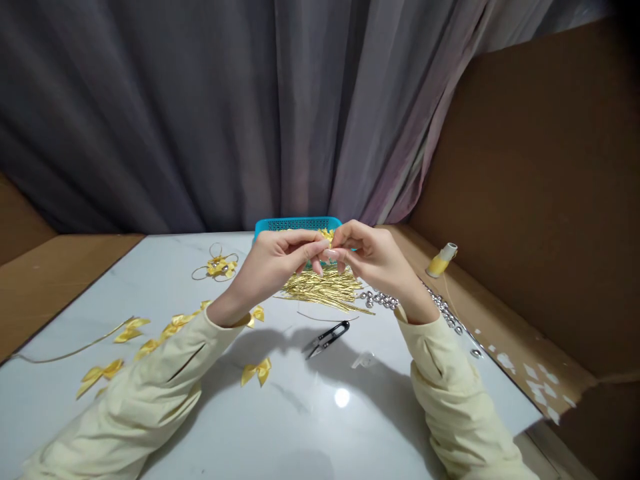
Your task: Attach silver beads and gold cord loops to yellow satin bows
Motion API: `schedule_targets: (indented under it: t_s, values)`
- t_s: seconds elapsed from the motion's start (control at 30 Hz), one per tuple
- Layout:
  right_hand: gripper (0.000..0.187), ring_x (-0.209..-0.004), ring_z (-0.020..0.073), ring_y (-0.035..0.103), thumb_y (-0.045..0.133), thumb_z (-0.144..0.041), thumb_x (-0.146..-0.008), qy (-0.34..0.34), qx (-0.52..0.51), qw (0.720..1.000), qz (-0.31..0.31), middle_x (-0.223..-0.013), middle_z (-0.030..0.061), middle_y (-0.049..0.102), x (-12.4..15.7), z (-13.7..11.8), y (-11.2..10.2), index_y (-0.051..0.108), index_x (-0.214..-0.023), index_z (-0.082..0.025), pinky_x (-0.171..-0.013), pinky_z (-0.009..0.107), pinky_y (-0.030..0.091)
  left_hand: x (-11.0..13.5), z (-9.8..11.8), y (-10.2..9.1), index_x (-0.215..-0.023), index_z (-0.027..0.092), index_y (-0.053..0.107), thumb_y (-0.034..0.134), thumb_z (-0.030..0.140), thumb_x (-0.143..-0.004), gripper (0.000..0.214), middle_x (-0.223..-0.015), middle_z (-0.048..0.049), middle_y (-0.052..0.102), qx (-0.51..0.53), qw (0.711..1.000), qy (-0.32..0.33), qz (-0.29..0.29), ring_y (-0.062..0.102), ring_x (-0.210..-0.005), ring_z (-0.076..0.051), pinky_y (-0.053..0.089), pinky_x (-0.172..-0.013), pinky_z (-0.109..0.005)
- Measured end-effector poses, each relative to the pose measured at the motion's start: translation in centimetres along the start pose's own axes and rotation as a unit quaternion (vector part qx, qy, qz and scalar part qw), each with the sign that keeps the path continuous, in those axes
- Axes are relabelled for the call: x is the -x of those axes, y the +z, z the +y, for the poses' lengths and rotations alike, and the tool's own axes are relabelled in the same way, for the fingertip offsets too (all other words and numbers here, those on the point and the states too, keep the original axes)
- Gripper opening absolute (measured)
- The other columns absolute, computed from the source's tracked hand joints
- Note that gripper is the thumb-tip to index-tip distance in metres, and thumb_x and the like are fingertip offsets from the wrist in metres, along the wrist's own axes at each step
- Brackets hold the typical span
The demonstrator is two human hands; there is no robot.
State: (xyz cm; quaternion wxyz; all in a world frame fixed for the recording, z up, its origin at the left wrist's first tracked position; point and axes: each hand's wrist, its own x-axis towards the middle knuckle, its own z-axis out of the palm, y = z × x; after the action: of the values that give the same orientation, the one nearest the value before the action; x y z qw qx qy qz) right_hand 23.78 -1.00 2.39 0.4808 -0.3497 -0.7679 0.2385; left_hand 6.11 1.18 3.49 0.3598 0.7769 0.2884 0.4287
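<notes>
Both hands meet above the far middle of the white table. My left hand (295, 253) pinches a small yellow ribbon bow (327, 235) between thumb and fingers. From the other side my right hand (363, 250) pinches the same bow, which the fingertips partly cover. Just beneath them lies a pile of gold twist ties (320, 287). Behind the hands stands a blue perforated basket (300, 224), its inside mostly hidden. Thread snips (326, 339) with a black handle rest nearer to me, close to another yellow bow (257, 372).
Yellow bows (131, 330) lie scattered at left, partly under my left sleeve. Finished-looking bow pieces with gold loops (220, 267) sit farther back. Silver beads (383, 299) spread at right, beside a cone of yellow thread (441, 260). Cardboard walls (540, 200) and a grey curtain (225, 113) enclose the table.
</notes>
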Motion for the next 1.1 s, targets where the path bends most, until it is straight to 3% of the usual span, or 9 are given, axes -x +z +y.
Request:
schedule_targets:
  t_s: [0.2,0.37,0.6,0.73,0.97,1.1]
  values:
    - [0.018,-0.059,0.0075,0.056,0.062,-0.031,-0.079,-0.015,0.014,0.999,0.05,-0.075,-0.0004,0.056,-0.2,-0.2,0.3,0.05,-0.081,-0.017,-0.052,0.02,0.045,-0.2,-0.7,0.4,-0.08,0.019,0.071,0.06,0.029,-0.081,0.015,-0.057,0.0022,0.063,0.016,0.998,0.021,0.051,0.039,-0.043,-0.005,0.032,-0.041,-0.019]
    - [0.008,-0.06,0.0082,0.059,0.055,-0.024,-0.083,-0.023,0.033,0.998,0.041,-0.074,-0.0002,0.058,-0.2,-0.3,0.4,0.052,-0.083,-0.017,-0.053,0.02,0.045,-0.1,-0.8,0.7,-0.083,0.022,0.072,0.06,0.026,-0.081,0.013,-0.054,0.0039,0.062,0.026,0.997,0.04,0.064,0.04,-0.04,-0.004,0.032,-0.039,-0.018]
    - [0.012,-0.052,0.0072,0.053,0.054,-0.02,-0.082,-0.034,0.119,0.989,0.077,-0.058,-0.0032,0.055,-0.2,0.0,0.7,0.05,-0.072,-0.017,-0.051,0.02,0.04,0.0,-0.5,1.0,-0.078,0.018,0.07,0.061,0.024,-0.08,0.011,-0.07,0.0007,0.069,-0.028,0.993,0.059,0.097,0.058,-0.055,-0.008,0.045,-0.05,-0.018]
    - [0.013,-0.053,0.0071,0.05,0.053,-0.015,-0.081,-0.056,0.174,0.979,0.087,-0.059,-0.0029,0.054,-0.3,-0.1,0.8,0.048,-0.069,-0.017,-0.052,0.02,0.041,-0.1,-1.2,1.4,-0.077,0.016,0.069,0.062,0.022,-0.079,0.009,-0.072,-0.0004,0.067,-0.103,0.978,0.106,0.145,0.059,-0.053,-0.008,0.046,-0.051,-0.019]
    - [0.007,-0.056,0.0082,0.056,0.055,-0.023,-0.082,-0.007,0.125,0.991,0.049,-0.071,0.0004,0.059,-0.1,-0.1,0.1,0.052,-0.081,-0.016,-0.052,0.021,0.044,-0.1,-1.7,1.4,-0.076,0.017,0.069,0.061,0.021,-0.08,0.009,-0.064,0.0009,0.063,-0.144,0.964,0.144,0.174,0.051,-0.05,-0.007,0.042,-0.047,-0.02]
    - [0.028,-0.062,0.0121,0.062,0.06,-0.034,-0.079,0.046,0.059,0.997,0.001,-0.087,0.0061,0.065,0.0,-0.1,-0.2,0.057,-0.099,-0.014,-0.045,0.021,0.047,-0.1,-2.0,1.3,-0.079,0.017,0.07,0.061,0.022,-0.08,0.01,-0.063,0.0011,0.062,-0.156,0.96,0.154,0.177,0.05,-0.049,-0.007,0.04,-0.046,-0.02]
